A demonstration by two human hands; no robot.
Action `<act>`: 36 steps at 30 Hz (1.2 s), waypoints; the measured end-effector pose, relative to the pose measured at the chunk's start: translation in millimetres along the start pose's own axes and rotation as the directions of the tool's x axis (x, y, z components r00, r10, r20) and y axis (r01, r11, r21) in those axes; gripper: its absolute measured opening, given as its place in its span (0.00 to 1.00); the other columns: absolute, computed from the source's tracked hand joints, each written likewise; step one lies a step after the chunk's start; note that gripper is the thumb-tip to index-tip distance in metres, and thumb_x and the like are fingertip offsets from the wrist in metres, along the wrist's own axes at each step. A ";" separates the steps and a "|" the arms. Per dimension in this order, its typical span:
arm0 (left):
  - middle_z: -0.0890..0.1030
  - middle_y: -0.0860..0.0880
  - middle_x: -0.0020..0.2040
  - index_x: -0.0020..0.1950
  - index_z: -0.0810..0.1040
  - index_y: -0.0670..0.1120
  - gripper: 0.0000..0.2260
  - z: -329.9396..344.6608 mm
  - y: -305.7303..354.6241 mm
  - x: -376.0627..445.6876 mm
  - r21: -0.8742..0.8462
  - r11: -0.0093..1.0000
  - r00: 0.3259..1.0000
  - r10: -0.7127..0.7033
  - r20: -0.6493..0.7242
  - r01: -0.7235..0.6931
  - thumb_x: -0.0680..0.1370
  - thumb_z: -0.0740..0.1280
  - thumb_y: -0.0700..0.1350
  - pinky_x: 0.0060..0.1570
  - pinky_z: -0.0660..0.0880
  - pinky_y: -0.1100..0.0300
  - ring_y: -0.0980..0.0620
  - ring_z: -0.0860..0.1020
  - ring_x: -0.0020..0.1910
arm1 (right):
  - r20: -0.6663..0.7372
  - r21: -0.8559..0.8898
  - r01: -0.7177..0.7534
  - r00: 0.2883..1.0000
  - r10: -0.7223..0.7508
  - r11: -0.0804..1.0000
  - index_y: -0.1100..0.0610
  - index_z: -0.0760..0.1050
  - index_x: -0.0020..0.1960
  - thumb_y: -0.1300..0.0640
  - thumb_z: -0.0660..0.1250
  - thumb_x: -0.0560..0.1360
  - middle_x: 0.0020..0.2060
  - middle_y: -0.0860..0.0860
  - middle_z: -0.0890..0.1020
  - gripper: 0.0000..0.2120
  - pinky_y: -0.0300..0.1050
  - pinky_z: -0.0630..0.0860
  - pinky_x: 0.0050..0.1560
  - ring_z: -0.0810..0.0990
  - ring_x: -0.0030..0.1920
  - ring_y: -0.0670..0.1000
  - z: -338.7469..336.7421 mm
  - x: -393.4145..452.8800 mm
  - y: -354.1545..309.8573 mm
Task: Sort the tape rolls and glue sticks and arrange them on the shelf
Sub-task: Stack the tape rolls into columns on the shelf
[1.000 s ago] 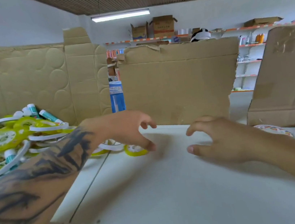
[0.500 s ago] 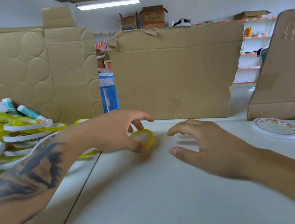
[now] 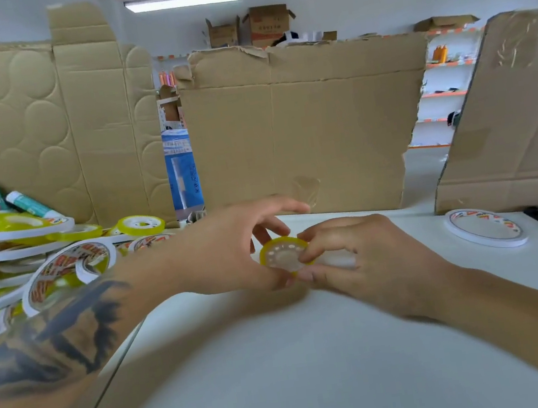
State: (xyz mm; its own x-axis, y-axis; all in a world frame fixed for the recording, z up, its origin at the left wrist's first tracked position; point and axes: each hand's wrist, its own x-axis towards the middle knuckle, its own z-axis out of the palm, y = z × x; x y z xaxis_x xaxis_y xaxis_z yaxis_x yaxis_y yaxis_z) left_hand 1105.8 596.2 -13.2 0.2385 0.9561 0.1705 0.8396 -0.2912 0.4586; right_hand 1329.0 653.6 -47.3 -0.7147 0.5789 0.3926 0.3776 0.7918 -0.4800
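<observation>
Head view: the left hand point(image 3: 232, 250) and right hand point(image 3: 361, 253) both pinch one small yellow tape roll with a white perforated core point(image 3: 283, 255), held just above the white shelf surface point(image 3: 284, 374), right of the heaped pile of tape rolls and teal-capped glue sticks point(image 3: 24, 245). Sorting is under way, a handover it seems. Next, one hand must let go, and the roll belongs near the flat white tape roll point(image 3: 485, 227) farther right of the pile.
</observation>
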 end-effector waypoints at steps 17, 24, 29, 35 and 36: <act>0.71 0.62 0.72 0.76 0.59 0.70 0.40 -30.0 -31.1 -12.9 0.470 0.829 0.913 -0.394 0.106 0.303 0.67 0.66 0.78 0.63 0.66 0.57 0.55 0.71 0.69 | -0.254 -0.457 -0.525 0.851 0.460 0.718 0.42 0.75 0.51 0.37 0.60 0.81 0.46 0.47 0.81 0.11 0.50 0.66 0.52 0.71 0.44 0.55 -20.3 3.7 29.8; 0.65 0.62 0.77 0.78 0.59 0.66 0.42 -48.2 -44.4 -19.3 0.387 0.854 0.877 -0.442 0.190 0.347 0.69 0.75 0.68 0.65 0.63 0.63 0.59 0.66 0.74 | -0.225 -0.495 -0.517 0.852 0.472 0.698 0.40 0.73 0.60 0.38 0.57 0.80 0.55 0.47 0.82 0.13 0.53 0.68 0.59 0.78 0.56 0.57 -16.0 4.6 29.5; 0.70 0.62 0.72 0.76 0.64 0.66 0.36 -62.8 -54.7 -25.4 0.387 0.847 0.863 -0.463 0.201 0.364 0.72 0.78 0.58 0.61 0.66 0.63 0.61 0.70 0.65 | -0.194 -0.472 -0.451 0.892 0.409 0.758 0.41 0.74 0.61 0.40 0.57 0.81 0.60 0.41 0.79 0.13 0.53 0.66 0.60 0.77 0.58 0.53 -13.8 4.7 23.9; 0.82 0.61 0.51 0.61 0.78 0.63 0.17 -63.4 -52.8 -24.2 0.356 0.889 0.937 -0.338 0.090 0.287 0.75 0.76 0.52 0.50 0.73 0.64 0.61 0.79 0.53 | -0.130 -0.430 -0.346 0.938 0.322 0.834 0.40 0.73 0.60 0.38 0.58 0.80 0.61 0.37 0.76 0.13 0.54 0.65 0.68 0.75 0.55 0.47 -10.5 4.7 17.5; 0.83 0.60 0.48 0.58 0.80 0.62 0.13 -64.3 -51.5 -24.2 0.338 0.903 0.953 -0.298 0.049 0.265 0.75 0.75 0.51 0.47 0.73 0.67 0.63 0.79 0.51 | -0.121 -0.425 -0.324 0.946 0.301 0.845 0.40 0.74 0.60 0.38 0.58 0.80 0.61 0.37 0.75 0.13 0.54 0.65 0.69 0.75 0.56 0.47 -10.2 4.7 15.6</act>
State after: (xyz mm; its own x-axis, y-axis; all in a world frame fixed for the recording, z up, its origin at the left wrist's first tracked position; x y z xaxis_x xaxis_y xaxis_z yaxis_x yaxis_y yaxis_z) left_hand 1025.4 585.9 15.2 0.0005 0.9999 -0.0169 0.9864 0.0023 0.1643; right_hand 1337.6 670.6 -44.9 -0.4909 0.8097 0.3216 0.8009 0.5647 -0.1993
